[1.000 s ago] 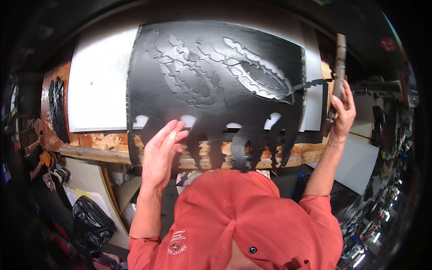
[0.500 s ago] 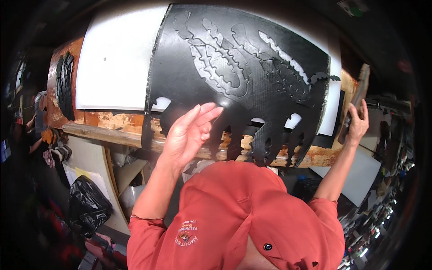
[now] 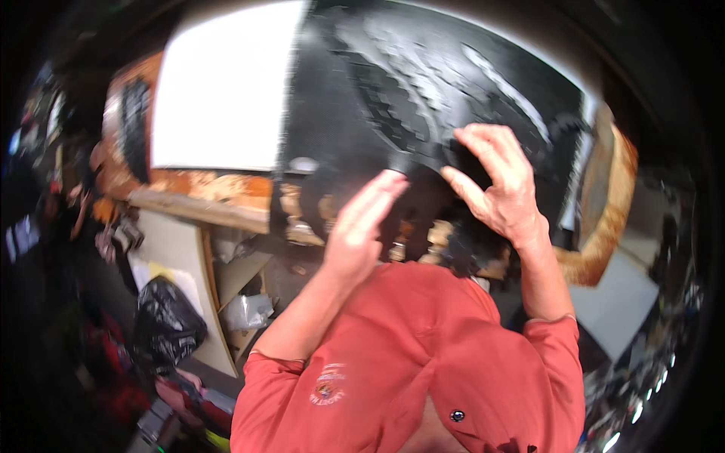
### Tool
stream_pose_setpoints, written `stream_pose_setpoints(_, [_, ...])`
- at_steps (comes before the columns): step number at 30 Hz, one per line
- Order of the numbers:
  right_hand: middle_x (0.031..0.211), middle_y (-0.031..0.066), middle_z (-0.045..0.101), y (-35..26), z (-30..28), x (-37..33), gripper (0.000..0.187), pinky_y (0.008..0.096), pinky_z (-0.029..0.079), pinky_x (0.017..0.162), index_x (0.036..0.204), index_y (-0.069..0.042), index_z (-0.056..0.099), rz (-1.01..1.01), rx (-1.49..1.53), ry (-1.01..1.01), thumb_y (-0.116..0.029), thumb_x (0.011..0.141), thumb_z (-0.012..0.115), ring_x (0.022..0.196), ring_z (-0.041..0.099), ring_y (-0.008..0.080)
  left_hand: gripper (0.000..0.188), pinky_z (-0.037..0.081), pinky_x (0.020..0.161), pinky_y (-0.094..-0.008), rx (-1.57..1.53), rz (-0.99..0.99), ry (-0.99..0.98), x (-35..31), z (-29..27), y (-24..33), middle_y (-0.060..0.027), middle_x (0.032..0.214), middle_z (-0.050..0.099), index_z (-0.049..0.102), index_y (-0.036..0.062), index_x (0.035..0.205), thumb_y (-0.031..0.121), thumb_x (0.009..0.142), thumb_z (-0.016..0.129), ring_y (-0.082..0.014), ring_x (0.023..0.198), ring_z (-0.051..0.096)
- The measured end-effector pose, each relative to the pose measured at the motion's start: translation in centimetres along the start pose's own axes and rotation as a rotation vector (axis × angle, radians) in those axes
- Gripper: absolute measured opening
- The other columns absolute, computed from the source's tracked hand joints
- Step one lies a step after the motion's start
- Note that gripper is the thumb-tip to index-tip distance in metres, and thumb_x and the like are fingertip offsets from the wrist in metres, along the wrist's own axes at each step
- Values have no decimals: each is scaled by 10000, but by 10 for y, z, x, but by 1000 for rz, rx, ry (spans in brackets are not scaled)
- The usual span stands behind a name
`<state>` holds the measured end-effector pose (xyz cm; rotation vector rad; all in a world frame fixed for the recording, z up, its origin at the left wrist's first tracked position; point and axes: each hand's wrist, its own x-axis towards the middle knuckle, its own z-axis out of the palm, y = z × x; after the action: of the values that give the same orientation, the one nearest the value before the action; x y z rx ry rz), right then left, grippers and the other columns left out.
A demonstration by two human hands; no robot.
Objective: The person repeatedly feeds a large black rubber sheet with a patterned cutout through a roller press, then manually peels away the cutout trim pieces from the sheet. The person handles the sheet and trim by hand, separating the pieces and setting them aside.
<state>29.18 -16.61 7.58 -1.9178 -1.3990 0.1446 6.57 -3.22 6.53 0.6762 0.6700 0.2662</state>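
A large black sheet [image 3: 321, 98] covers the middle of the workbench, with toothed curved shapes cut into it and ragged cut-outs along its near edge. Over that near part hovers or rests my left hand [image 3: 366, 219], its fingers stretched out and close together; contact with the sheet cannot be made out. To its right is my right hand [image 3: 500, 181], thumb and fingers spread, holding nothing, over the sheet near the cut shapes. A long flat greyish piece [image 3: 599, 162] lies at the bench's right end, away from both hands. Motion blurs the sheet's details.
A white sheet [image 3: 226, 90] lies left of the black one. Dark toothed strips [image 3: 136, 124] are stacked at the bench's left end. The wooden bench edge [image 3: 200, 211] runs in front. Below left stand an open shelf [image 3: 242, 283] and a black plastic bag [image 3: 168, 321].
My right hand has let go of the flat greyish piece at the right and come left over the black sheet. My left hand has moved slightly right and down. The whole view has shifted.
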Motion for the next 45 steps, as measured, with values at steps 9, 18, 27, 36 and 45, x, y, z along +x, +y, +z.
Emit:
stream_pose_setpoints(9, [1155, 179, 655, -21, 23, 33, 269, 454, 505, 953, 1186, 32, 703, -84, 9, -166, -88, 945, 698, 1072, 607, 374, 398, 319, 1251, -328, -292, 19, -279, 30, -16, -32, -37, 1456, 552, 522, 29, 1479, 208, 1124, 546, -159, 1452, 463])
stream_pose_setpoints(18, [1047, 163, 671, -13, 45, 30, 121, 449, 503, 855, 1082, 18, 685, -32, -23, -126, -30, 987, 628, 976, 620, 364, 146, 391, 1064, -286, -178, 63, -248, 39, -3, -32, 53, 1175, 492, 560, 119, 1189, 238, 1106, 576, -64, 1123, 483])
stream_pose_setpoints(27, [869, -17, 532, 16, 22, 34, 252, 266, 392, 718, 983, 35, 632, 351, 401, -119, -186, 1104, 616, 807, 436, 89, 387, 613, 810, -385, 799, 635, 169, -7, 10, 29, -242, 1115, 766, 682, -61, 1298, 204, 1016, 696, -314, 967, 780])
stream_pose_setpoints(36, [951, 21, 651, 18, 30, 30, 242, 266, 446, 793, 1001, 65, 681, 366, 538, -131, -159, 1083, 642, 879, 540, 94, 593, 609, 807, -378, 602, 464, 230, 80, 46, -7, -246, 1066, 739, 579, -135, 1357, 241, 944, 777, -270, 964, 775])
stream_pose_setpoints(45, [878, -39, 640, 27, 26, 34, 284, 238, 428, 754, 972, 12, 717, 467, 699, -177, -222, 1106, 627, 822, 516, 53, 416, 605, 811, -389, 603, 380, 241, 77, 57, 9, -245, 1012, 761, 663, -108, 1177, 221, 935, 742, -259, 947, 772])
